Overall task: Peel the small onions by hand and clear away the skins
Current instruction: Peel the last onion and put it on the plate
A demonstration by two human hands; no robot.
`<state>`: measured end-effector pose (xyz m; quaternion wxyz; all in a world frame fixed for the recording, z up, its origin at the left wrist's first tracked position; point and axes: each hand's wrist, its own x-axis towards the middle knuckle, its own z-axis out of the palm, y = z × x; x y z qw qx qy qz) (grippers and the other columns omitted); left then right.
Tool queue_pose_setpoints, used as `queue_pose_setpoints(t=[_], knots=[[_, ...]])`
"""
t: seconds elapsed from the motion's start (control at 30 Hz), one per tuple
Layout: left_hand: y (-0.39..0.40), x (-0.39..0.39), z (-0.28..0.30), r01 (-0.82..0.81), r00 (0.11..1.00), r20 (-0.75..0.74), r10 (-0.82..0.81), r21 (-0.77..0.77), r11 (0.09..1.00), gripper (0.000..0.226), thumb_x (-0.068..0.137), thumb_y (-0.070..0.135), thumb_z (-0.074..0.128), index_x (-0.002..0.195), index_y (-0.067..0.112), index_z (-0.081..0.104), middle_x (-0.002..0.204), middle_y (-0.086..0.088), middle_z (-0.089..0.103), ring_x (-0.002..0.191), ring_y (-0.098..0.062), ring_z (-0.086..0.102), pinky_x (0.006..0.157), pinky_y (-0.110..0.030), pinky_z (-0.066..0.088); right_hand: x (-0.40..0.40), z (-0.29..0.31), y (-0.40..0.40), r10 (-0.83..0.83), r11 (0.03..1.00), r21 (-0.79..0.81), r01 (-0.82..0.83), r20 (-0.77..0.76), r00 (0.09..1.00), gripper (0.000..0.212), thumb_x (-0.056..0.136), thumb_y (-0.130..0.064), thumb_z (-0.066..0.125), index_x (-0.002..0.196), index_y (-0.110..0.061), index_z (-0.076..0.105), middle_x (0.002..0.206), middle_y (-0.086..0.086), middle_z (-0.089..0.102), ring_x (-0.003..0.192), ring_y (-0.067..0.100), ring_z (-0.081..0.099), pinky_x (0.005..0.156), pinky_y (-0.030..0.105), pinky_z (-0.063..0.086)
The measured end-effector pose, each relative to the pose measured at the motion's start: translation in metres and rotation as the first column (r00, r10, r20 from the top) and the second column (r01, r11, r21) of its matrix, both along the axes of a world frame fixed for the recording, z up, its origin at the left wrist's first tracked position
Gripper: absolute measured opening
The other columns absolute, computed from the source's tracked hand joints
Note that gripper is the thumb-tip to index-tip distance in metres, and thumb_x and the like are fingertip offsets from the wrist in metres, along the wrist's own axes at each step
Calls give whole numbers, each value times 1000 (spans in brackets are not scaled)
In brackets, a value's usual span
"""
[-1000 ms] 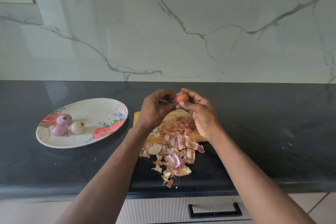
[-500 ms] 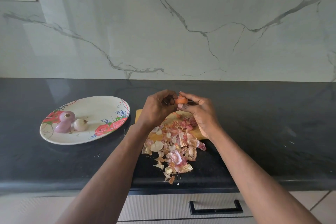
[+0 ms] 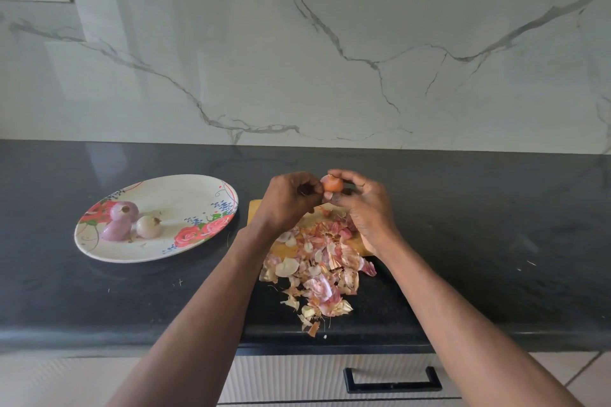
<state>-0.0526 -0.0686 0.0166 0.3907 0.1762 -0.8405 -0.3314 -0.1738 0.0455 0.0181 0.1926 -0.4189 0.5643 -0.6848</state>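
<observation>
Both hands (image 3: 330,205) raised, fingertips pinching

Glossy black stone desk (image 3: 463,241), mirror-smooth. Polished grey-veined white marble wall (image 3: 330,43). Dry, papery pink-and-tan onion skins (image 3: 317,271). Smooth glazed floral white plate (image 3: 185,195). Matt yellow wooden chopping board (image 3: 254,210). Ribbed pale drawer front (image 3: 291,377).

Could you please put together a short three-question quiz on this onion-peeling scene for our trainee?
1. True or false: the plate holds three peeled onions.
2. What lies under the pile of skins? A) towel B) cutting board C) tray
3. Fill in: the right hand and left hand hold one ____ above the counter.

Key: 1 true; 2 B; 3 onion.
</observation>
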Motion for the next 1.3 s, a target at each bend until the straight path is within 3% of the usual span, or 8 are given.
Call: queue_pose_setpoints(t=[0.17, 0.3, 0.4, 0.53, 0.67, 0.83, 1.07, 1.3], knots=[[3, 0, 6, 137, 990, -40, -133, 441, 887, 9, 91, 1, 69, 95, -4, 75, 88, -23, 74, 75, -28, 72, 71, -33, 61, -3, -3, -4, -64, 998, -27, 63, -32, 997, 43, 74, 4, 83, 97, -27, 63, 111, 4, 71, 96, 16, 72, 81, 36, 61], [9, 3, 13, 209, 974, -199, -107, 614, 761, 16, 93, 3, 67, 99, -11, 73, 90, -27, 73, 76, -30, 71, 69, -30, 61, -10, -11, -9, -151, 988, 12, 156, -182, 972, 46, 77, -10, 86, 92, -43, 58, 108, 0, 71, 100, 19, 70, 83, 51, 60], [8, 4, 15, 220, 974, -198, -113, 684, 695, 19, 92, 2, 68, 98, -15, 71, 85, -22, 73, 73, -27, 70, 69, -30, 62, -10, -14, -10, -206, 978, -45, 204, -361, 909, 46, 81, -3, 80, 93, -41, 57, 106, -6, 67, 101, 19, 66, 81, 52, 58], [7, 5, 16, 218, 976, -176, -131, 725, 653, 18, 91, 1, 67, 100, -15, 70, 86, -20, 73, 71, -24, 70, 69, -29, 62, -7, -15, -9, -270, 963, -163, 215, -586, 764, 35, 78, 9, 76, 95, -17, 61, 101, -6, 59, 95, 9, 58, 76, 38, 56], [8, 6, 18, 197, 980, -149, -128, 743, 639, 18, 90, -2, 68, 101, -15, 71, 86, -21, 73, 71, -24, 70, 69, -29, 62, -6, -15, -7, -306, 952, -225, 208, -692, 654, 35, 74, 17, 73, 97, -9, 63, 104, -7, 56, 90, 3, 52, 70, 21, 49], [8, 7, 20, 183, 983, -123, -138, 765, 618, 9, 89, -2, 70, 93, -10, 74, 85, -21, 74, 71, -25, 72, 68, -30, 62, -5, -17, -6, -318, 947, -225, 228, -736, 597, 35, 75, 16, 72, 99, -8, 63, 107, -3, 57, 91, 8, 54, 66, 39, 54], [10, 4, 21, 124, 992, -87, -90, 765, 632, 14, 87, -3, 72, 93, -15, 70, 79, -20, 72, 64, -23, 71, 62, -28, 62, -3, -17, -6, -296, 954, -209, 214, -766, 570, 32, 78, 14, 71, 100, -8, 62, 109, -2, 57, 89, 8, 54, 64, 36, 54], [11, 3, 18, 74, 997, -49, -56, 679, 730, 10, 88, -4, 70, 86, -13, 71, 75, -21, 70, 58, -22, 68, 59, -27, 61, -1, -18, -5, -286, 956, -199, 218, -802, 524, 32, 77, 14, 72, 101, -5, 63, 110, 2, 59, 92, 14, 57, 65, 36, 54]])
